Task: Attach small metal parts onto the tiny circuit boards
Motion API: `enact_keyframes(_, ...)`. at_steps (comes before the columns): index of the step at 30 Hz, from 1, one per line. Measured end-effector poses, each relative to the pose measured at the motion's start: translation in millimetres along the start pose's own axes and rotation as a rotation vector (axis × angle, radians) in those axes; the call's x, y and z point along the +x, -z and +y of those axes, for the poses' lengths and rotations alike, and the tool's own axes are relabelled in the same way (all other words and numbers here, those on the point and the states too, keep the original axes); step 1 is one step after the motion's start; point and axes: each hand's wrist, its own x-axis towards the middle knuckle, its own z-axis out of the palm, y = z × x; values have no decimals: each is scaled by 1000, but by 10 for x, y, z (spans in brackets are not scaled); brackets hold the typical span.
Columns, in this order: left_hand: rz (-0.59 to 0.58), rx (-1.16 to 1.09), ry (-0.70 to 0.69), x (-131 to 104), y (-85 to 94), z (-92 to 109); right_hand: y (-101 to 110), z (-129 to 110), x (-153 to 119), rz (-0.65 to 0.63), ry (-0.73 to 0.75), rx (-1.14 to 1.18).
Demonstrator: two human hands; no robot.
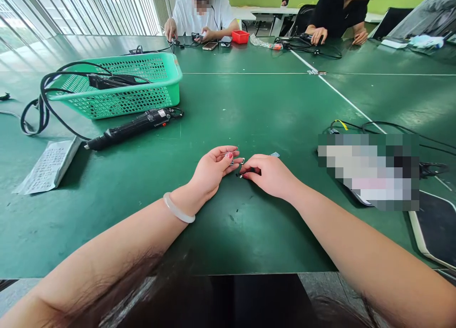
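Note:
My left hand [211, 170], with a white bangle at the wrist, pinches a small shiny metal piece [231, 162] between thumb and fingers. My right hand [268, 172] is closed in a pinch just to its right. At its fingertips shows a tiny dark and white piece [240, 176], too small to name. The fingertips of both hands are close together, low over the green table [228, 233]. A small pale blue-grey piece [275, 154] shows behind the knuckles of my right hand; whether it is held or lies on the table is unclear.
Left, a green basket [123, 97] holds black cables; before it lie a black electric screwdriver [135, 128] and a paper-covered block [53, 166]. Right are a blurred-out item [370, 171], cables and a dark tablet-like object [436, 228]. Two people work across the table, near a red box [240, 36].

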Motion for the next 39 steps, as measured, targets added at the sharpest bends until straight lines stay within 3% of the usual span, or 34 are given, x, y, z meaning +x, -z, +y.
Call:
enact_keyframes(4, 16, 11, -1, 0, -5, -7, -1, 30, -12, 16, 15, 44)
enact_keyframes(10, 16, -14, 9, -1, -15, -11, 36, 15, -19, 143, 45, 105)
enact_keyframes(16, -72, -2, 0, -4, -7, -12, 92, -59, -84, 287, 81, 213)
enact_keyframes(27, -175, 66, -14, -14, -8, -56, 43, -99, -71, 154, -93, 586)
enact_keyframes(39, -315, 224, -113, -14, 51, -103, 36, -40, -38, 289, -167, 582)
